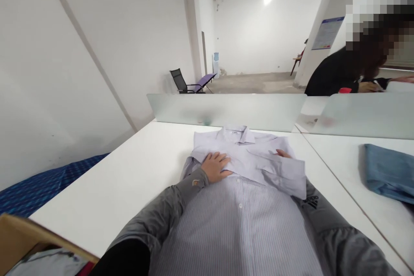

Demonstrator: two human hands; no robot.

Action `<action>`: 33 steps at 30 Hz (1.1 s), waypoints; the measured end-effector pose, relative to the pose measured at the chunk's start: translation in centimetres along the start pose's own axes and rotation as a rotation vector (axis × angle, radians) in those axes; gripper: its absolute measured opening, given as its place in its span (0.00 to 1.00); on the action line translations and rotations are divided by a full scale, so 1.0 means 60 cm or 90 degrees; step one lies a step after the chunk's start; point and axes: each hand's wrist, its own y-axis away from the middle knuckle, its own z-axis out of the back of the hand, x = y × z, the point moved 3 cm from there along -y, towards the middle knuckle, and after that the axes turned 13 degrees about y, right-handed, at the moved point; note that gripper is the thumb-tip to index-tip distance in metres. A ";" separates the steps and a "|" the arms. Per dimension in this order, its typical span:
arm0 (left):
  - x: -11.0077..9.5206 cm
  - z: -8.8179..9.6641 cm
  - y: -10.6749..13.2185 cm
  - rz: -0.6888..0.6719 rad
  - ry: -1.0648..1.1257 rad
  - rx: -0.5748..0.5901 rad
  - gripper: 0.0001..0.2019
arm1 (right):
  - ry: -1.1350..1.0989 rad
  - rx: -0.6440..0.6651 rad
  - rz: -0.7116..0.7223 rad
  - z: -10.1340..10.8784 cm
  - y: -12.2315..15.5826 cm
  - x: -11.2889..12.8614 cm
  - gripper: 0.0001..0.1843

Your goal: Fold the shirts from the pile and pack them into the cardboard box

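Note:
A pale lilac striped button-up shirt (213, 224) lies front up along the white table, its collar (237, 133) at the far end and its lower part toward me. Part of the shirt is folded across the chest in a loose layer. My left hand (216, 167) rests flat on this layer, left of the buttons, with its fingers spread. My right hand (283, 154) is mostly hidden by the folded cloth on the right. Only a bit of its fingers shows near the right shoulder, so its grip cannot be made out. Both forearms wear grey sleeves.
The white table (155, 155) ends at frosted dividers (226, 110). Folded blue cloth (388, 170) lies to the right, beyond a table seam. A cardboard box (42, 233) with clothes stands front left. Another person (336, 71) leans over behind the right divider.

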 end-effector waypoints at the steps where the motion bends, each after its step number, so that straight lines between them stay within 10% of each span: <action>1: 0.009 0.009 0.004 0.008 -0.011 -0.004 0.29 | -0.042 0.007 -0.030 0.001 -0.004 -0.002 0.29; 10: 0.142 0.074 0.075 0.352 -0.114 0.002 0.23 | -0.267 0.009 -0.214 0.029 0.000 0.014 0.30; 18: 0.167 0.114 0.087 0.292 -0.060 0.100 0.30 | -0.218 0.235 -0.181 0.059 0.000 0.034 0.31; 21: 0.167 0.127 0.063 0.205 -0.035 0.046 0.26 | -0.131 0.150 -0.089 0.074 -0.006 0.043 0.24; 25: 0.170 0.092 0.036 0.137 0.005 -0.062 0.23 | -0.112 -0.141 -0.127 0.088 -0.008 0.027 0.25; 33: 0.192 0.020 0.052 0.240 0.022 -0.056 0.31 | -0.085 0.053 -0.268 0.071 -0.004 -0.003 0.53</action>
